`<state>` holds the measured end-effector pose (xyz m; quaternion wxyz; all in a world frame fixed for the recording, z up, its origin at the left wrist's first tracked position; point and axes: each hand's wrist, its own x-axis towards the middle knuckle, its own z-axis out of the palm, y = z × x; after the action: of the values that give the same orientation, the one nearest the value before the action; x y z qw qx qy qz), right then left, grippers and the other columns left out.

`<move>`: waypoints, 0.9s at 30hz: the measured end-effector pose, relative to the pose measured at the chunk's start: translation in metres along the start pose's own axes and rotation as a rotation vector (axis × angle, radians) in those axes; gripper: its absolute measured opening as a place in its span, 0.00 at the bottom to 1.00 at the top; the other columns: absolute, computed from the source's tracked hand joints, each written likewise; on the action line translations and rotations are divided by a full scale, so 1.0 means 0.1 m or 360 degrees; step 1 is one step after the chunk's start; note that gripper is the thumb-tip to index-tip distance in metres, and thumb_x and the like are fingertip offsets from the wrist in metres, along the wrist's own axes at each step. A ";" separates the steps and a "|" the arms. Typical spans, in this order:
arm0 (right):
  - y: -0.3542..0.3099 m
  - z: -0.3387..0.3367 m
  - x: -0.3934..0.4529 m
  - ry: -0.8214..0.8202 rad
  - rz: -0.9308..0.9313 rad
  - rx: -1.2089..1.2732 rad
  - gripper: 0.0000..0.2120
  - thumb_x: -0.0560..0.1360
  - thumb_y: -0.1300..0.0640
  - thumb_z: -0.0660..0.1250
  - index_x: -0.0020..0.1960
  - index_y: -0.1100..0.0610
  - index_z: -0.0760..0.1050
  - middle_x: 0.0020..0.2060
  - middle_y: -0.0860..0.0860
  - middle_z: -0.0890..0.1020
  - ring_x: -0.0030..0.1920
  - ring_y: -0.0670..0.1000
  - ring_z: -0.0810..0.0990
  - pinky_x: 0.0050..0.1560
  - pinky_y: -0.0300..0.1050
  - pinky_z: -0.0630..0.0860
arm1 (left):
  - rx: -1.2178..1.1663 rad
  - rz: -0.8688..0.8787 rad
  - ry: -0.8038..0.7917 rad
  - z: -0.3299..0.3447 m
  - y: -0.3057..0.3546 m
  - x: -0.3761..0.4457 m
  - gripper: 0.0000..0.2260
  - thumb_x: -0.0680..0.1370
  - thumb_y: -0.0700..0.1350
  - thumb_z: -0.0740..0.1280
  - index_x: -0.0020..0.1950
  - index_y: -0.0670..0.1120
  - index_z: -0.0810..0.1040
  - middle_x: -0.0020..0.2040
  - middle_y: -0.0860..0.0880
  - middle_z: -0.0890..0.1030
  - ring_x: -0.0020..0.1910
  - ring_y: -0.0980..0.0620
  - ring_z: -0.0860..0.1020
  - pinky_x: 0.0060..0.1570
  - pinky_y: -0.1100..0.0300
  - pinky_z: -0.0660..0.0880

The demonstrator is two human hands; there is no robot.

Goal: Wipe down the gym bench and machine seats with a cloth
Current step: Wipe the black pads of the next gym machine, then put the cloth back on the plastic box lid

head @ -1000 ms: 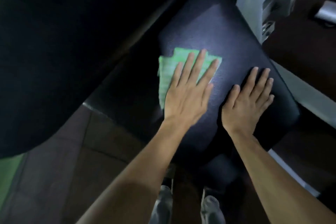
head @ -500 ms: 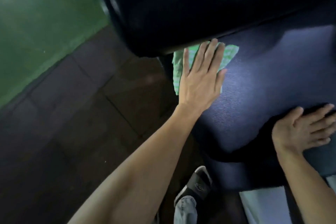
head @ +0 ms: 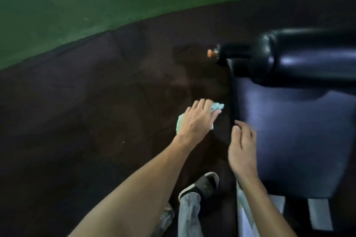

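Now | 1 cloth [head: 275, 106] gripped in L hand [head: 194, 121] | R hand [head: 243, 150] fingers loose, on 1 seat [head: 292, 136] edge

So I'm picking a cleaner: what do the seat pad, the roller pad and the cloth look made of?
Seat pad: seemingly vinyl or faux leather, dark blue, matte with a soft sheen. Roller pad: glossier black vinyl, judging by its sharp highlights. Cloth: pale green soft fabric, bunched under the left hand; weave too blurred to tell.

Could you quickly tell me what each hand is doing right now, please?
Left hand: holding the green cloth, off the seat pad.
Right hand: holding nothing, fingers loosely curled at the seat pad's left edge.
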<state>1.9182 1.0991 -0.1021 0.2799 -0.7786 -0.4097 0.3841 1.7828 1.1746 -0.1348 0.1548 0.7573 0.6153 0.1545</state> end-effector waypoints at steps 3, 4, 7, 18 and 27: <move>-0.60 0.17 -0.47 -0.0273 -0.0104 -0.0101 0.17 0.86 0.50 0.54 0.66 0.52 0.76 0.62 0.54 0.79 0.65 0.55 0.77 0.69 0.53 0.71 | -0.0065 -0.0215 -0.0020 -0.91 -0.49 -0.49 0.14 0.84 0.56 0.59 0.54 0.46 0.76 0.50 0.49 0.80 0.50 0.47 0.78 0.44 0.49 0.75; -0.86 0.26 -0.64 -0.0412 -0.0177 -0.0157 0.14 0.86 0.50 0.54 0.63 0.50 0.77 0.59 0.52 0.81 0.62 0.55 0.79 0.68 0.56 0.73 | -0.0076 -0.0289 0.0011 -1.25 -0.67 -0.62 0.14 0.85 0.55 0.58 0.55 0.47 0.76 0.51 0.49 0.80 0.51 0.48 0.78 0.46 0.50 0.75; -1.78 0.61 -1.15 -0.0839 -0.0403 -0.0292 0.10 0.85 0.55 0.58 0.57 0.49 0.78 0.51 0.45 0.84 0.56 0.50 0.82 0.57 0.46 0.76 | -0.0070 -0.0528 0.0186 -2.29 -1.22 -1.03 0.17 0.85 0.56 0.54 0.57 0.46 0.76 0.53 0.49 0.81 0.51 0.49 0.78 0.50 0.50 0.76; -4.73 2.91 -2.41 -0.1797 -0.1197 -0.0613 0.08 0.83 0.56 0.62 0.56 0.47 0.79 0.49 0.44 0.85 0.52 0.42 0.82 0.48 0.38 0.76 | 0.0069 -0.1418 0.1003 -5.00 -3.33 -2.39 0.21 0.85 0.57 0.54 0.60 0.43 0.77 0.52 0.47 0.82 0.49 0.48 0.80 0.48 0.47 0.79; -6.12 5.11 -3.77 -0.2553 -0.1873 -0.1098 0.07 0.83 0.55 0.63 0.55 0.47 0.80 0.47 0.44 0.86 0.45 0.45 0.84 0.40 0.31 0.76 | 0.0194 -0.2406 0.1456 -6.00 -4.26 -3.67 0.22 0.84 0.60 0.49 0.57 0.46 0.74 0.52 0.49 0.80 0.49 0.48 0.79 0.49 0.47 0.78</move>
<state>1.0969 1.1495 0.2157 -0.1679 -0.0120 -0.8755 0.4530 1.0798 0.9248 0.2106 -0.0865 0.0191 0.9600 0.2656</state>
